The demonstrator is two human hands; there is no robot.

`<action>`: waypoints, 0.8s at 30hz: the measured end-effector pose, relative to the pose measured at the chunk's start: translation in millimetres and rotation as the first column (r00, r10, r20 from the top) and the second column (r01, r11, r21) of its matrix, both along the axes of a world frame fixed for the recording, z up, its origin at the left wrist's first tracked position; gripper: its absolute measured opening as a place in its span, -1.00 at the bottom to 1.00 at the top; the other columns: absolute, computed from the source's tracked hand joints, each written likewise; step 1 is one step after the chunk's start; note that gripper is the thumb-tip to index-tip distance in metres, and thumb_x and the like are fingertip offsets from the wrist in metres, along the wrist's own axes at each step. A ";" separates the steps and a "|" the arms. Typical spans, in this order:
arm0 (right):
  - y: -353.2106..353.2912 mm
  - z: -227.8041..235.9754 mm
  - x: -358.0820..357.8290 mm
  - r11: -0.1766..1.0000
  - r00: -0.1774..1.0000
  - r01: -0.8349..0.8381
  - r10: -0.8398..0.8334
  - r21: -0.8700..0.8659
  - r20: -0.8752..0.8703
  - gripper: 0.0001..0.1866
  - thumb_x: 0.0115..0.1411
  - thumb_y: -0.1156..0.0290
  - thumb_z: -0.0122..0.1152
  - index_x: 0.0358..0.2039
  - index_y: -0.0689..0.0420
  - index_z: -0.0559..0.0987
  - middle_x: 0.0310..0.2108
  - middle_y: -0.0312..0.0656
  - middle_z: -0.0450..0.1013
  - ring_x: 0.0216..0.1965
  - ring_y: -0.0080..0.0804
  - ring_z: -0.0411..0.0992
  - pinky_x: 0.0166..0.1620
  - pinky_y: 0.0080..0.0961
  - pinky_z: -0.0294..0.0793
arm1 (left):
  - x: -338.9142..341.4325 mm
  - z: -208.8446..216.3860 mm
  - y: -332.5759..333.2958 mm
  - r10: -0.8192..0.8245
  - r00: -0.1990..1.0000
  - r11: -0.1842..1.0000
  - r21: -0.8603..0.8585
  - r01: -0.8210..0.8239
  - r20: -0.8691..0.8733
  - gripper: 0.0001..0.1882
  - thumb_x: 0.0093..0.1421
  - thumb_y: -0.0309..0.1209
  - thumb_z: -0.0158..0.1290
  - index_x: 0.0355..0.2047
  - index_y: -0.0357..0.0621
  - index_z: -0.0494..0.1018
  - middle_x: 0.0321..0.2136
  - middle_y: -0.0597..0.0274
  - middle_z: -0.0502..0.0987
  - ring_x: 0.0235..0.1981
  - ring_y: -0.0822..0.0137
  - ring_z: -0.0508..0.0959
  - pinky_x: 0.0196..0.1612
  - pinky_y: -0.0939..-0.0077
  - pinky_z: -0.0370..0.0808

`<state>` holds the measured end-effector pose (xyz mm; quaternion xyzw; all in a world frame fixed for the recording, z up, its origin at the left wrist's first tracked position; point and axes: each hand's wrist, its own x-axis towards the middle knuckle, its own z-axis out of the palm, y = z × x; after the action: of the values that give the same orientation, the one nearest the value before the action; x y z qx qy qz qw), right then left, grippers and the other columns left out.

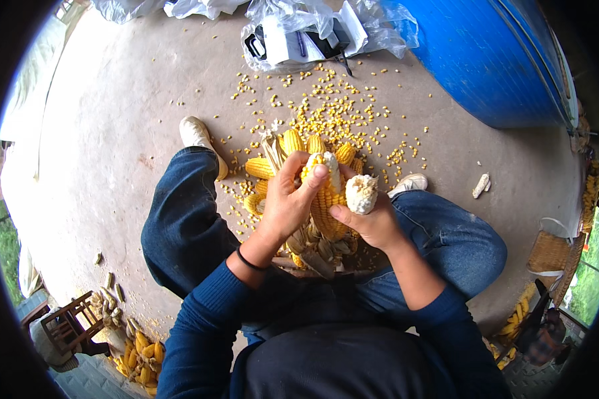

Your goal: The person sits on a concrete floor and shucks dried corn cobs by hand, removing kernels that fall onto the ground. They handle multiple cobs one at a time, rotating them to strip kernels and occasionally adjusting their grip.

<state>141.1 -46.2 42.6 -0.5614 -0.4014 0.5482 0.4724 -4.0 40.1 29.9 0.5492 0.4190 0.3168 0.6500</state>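
Observation:
My left hand (291, 199) is closed round a partly shelled ear of corn (310, 171), whose yellow kernels sit beside a bare whitish strip. In my right hand (379, 225) is a pale corn cob (361, 194), its end toward me, with the thumb pressed below it. The two hands are close together, and the fingers behind the cobs are partly hidden. Under them, between my legs, lies a heap of yellow corn ears (258, 167), some with dry husks (271, 147) on. Loose corn kernels (333, 113) are scattered over the floor beyond the heap.
A big blue container (486, 60) stands at the far right. Clear plastic bags (293, 33) with dark items lie at the far side. A bare cob (481, 185) rests on the floor at right. Corn ears (140, 359) and a small wooden chair (73, 326) are at lower left.

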 end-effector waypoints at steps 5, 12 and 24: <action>2.8 17.0 20.8 0.979 0.972 -0.172 0.151 -0.107 -0.182 -0.26 -0.02 0.46 0.31 0.16 0.37 0.23 -0.01 -0.21 0.37 -0.02 -0.56 0.31 0.08 -0.57 0.27 | -8.0 18.5 12.0 -0.157 0.987 0.978 -0.136 0.158 0.019 -0.66 0.29 -0.21 -0.05 -0.51 -0.23 0.36 -0.64 0.50 0.27 -0.56 0.66 0.19 -0.55 0.69 0.18; -7.4 8.9 21.4 0.968 0.977 -0.177 0.151 -0.177 -0.152 -0.25 -0.06 0.45 0.31 0.15 0.40 0.23 -0.02 -0.19 0.39 -0.02 -0.54 0.34 0.09 -0.57 0.28 | -9.7 8.9 -0.8 -0.095 0.992 0.993 -0.072 0.089 -0.082 -0.68 0.33 -0.24 -0.13 -0.35 -0.29 0.42 -0.57 0.46 0.36 -0.49 0.62 0.28 -0.47 0.65 0.30; -4.6 6.6 21.9 0.983 0.979 -0.168 0.158 -0.072 -0.130 -0.32 -0.03 0.46 0.33 0.12 0.32 0.31 -0.12 -0.31 0.44 -0.15 -0.66 0.35 -0.02 -0.63 0.33 | -12.3 21.8 4.9 -0.100 0.900 0.884 -0.377 0.276 0.424 -0.68 0.29 -0.31 -0.10 -0.11 -0.32 0.40 -0.25 0.13 0.53 -0.22 0.36 0.51 -0.07 0.52 0.42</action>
<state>163.0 -50.8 49.3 -0.5105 -0.3932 0.6349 0.4262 -16.2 45.0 51.7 0.3572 0.2829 0.2547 0.8530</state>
